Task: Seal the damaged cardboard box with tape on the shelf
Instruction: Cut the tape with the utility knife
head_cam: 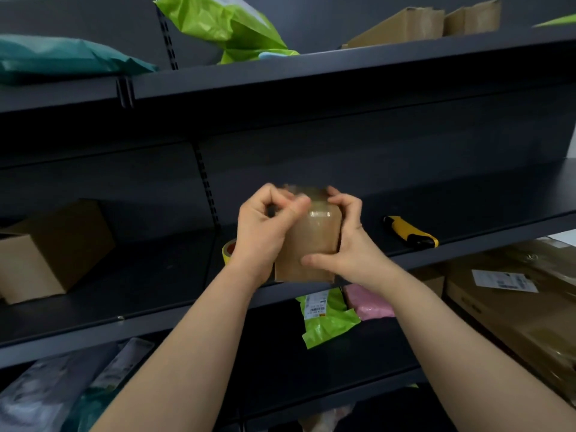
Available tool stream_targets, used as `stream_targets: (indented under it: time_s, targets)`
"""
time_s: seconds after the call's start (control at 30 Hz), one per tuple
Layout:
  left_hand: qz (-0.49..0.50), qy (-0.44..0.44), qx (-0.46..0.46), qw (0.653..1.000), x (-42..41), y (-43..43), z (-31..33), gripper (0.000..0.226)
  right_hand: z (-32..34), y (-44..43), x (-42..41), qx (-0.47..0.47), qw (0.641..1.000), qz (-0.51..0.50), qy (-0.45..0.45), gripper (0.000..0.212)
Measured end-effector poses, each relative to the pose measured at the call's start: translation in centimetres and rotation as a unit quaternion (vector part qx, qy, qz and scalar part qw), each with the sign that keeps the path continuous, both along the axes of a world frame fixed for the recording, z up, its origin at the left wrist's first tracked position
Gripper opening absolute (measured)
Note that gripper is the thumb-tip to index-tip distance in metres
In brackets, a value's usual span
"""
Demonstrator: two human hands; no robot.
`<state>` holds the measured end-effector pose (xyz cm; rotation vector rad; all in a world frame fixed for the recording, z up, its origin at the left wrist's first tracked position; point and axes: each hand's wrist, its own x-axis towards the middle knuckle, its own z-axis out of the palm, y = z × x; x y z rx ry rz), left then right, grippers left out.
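At frame centre, the small brown cardboard box sits between both hands. The left hand pinches its top edge with curled fingers, and the right hand grips its side. A yellow tape roll is half hidden behind the left wrist. A yellow-black utility knife lies to the right.

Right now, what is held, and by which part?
The small cardboard box: right hand grips its right side, left hand pinches at its top left corner, blurred there.

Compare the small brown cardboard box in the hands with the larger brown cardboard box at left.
The small brown cardboard box is held by the left hand and right hand; the larger brown cardboard box rests untouched on the dark shelf. The small one shows glossy clear tape at its top; the larger shows none. Both are brown cardboard.
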<state>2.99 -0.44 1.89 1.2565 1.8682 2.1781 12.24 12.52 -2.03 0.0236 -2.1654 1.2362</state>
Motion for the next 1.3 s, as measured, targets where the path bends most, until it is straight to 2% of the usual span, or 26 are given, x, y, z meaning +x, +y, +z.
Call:
stream_targets:
  time_s: [0.07, 0.1, 0.17, 0.2, 0.3, 0.33, 0.4, 0.47, 0.53, 0.63, 0.7, 0.73, 0.8, 0.83, 0.9, 1.0, 1.07, 1.1, 1.13, 1.2, 1.3]
  targets:
    - [-0.001, -0.052, -0.027, 0.998, -0.4, 0.4, -0.5, 0.032, -1.1, -0.6, -0.8, 0.052, 0.998, -0.036, 0.019, 0.089]
    - [0.002, -0.095, -0.062, 0.994, -0.6, 0.5, -0.6, 0.043, -1.8, -0.9, -1.1, 0.052, 0.998, -0.035, 0.009, 0.087]
    - [-0.001, -0.158, -0.129, 0.979, -1.0, 0.3, -0.8, 0.063, -2.3, -1.0, -1.2, 0.004, 1.000, -0.010, -0.027, 0.082]
    - [-0.010, -0.168, -0.141, 0.976, -1.1, 0.0, -0.9, 0.066, -2.1, -0.9, -1.1, -0.058, 0.998, 0.021, -0.032, 0.078]
    - [-0.028, -0.124, -0.121, 0.985, -1.3, -0.8, -1.2, 0.069, -0.7, -0.6, -0.7, -0.303, 0.951, 0.057, 0.015, 0.058]
    - [-0.031, -0.091, -0.119, 0.988, -1.3, -0.9, -1.4, 0.072, -0.2, -0.3, -0.8, -0.351, 0.935, 0.037, 0.024, 0.060]
    - [-0.042, -0.022, -0.113, 0.992, -1.2, -1.0, -1.7, 0.076, 0.5, 0.4, -1.1, -0.391, 0.920, 0.019, 0.034, 0.080]
    - [-0.060, 0.022, -0.078, 0.995, -1.3, -1.0, -1.5, 0.087, 1.2, 1.0, -1.4, -0.373, 0.926, 0.019, 0.053, 0.096]
    - [-0.056, 0.048, -0.045, 0.996, -1.6, -0.9, -0.7, 0.092, 1.9, 1.3, -1.4, -0.328, 0.943, 0.007, 0.064, 0.099]
    - [0.002, 0.108, -0.083, 0.991, -2.6, -0.6, 0.2, 0.086, 1.8, 0.9, -1.1, -0.307, 0.948, 0.002, 0.078, 0.096]
    - [-0.004, 0.108, -0.124, 0.986, -3.0, -0.7, -0.3, 0.075, 0.9, 0.6, -0.6, -0.325, 0.941, 0.037, 0.082, 0.082]
    - [-0.018, 0.087, -0.123, 0.988, -2.9, -0.9, -0.6, 0.068, 0.6, 0.3, -0.4, -0.346, 0.933, 0.055, 0.087, 0.068]
    - [-0.018, 0.025, -0.074, 0.997, -2.4, -0.9, -0.9, 0.053, 0.9, -0.5, -0.5, -0.376, 0.921, 0.048, 0.086, 0.042]
    - [-0.002, -0.003, -0.047, 0.999, -2.3, -0.7, -0.9, 0.050, 1.2, -0.7, -0.8, -0.378, 0.922, 0.024, 0.078, 0.042]
    - [0.016, -0.038, -0.010, 0.999, -2.2, -0.2, -0.7, 0.048, 1.5, -1.0, -1.5, -0.371, 0.926, -0.003, 0.066, 0.051]
    - [-0.024, -0.016, 0.033, 0.999, -2.5, 0.0, -0.7, 0.064, 2.1, -0.7, -1.7, -0.324, 0.941, 0.025, 0.094, 0.065]
    - [-0.051, 0.010, 0.020, 0.998, -2.7, 0.0, -0.8, 0.079, 1.8, -0.2, -1.5, -0.284, 0.955, 0.026, 0.083, 0.082]
    - [-0.055, 0.017, -0.008, 0.998, -2.8, -0.1, -1.0, 0.083, 1.5, -0.1, -1.5, -0.290, 0.954, 0.020, 0.073, 0.084]
    - [-0.055, 0.017, -0.039, 0.998, -3.0, -0.1, -1.5, 0.083, 0.9, 0.0, -1.6, -0.310, 0.948, 0.010, 0.066, 0.079]
    - [-0.042, 0.009, -0.099, 0.994, -3.2, 0.0, -2.6, 0.064, 0.0, -0.4, -1.9, -0.330, 0.942, -0.037, 0.049, 0.053]
    - [0.007, -0.024, -0.147, 0.989, -2.2, 0.3, -3.5, 0.043, -0.5, -1.3, -2.2, -0.266, 0.951, -0.155, 0.026, 0.026]
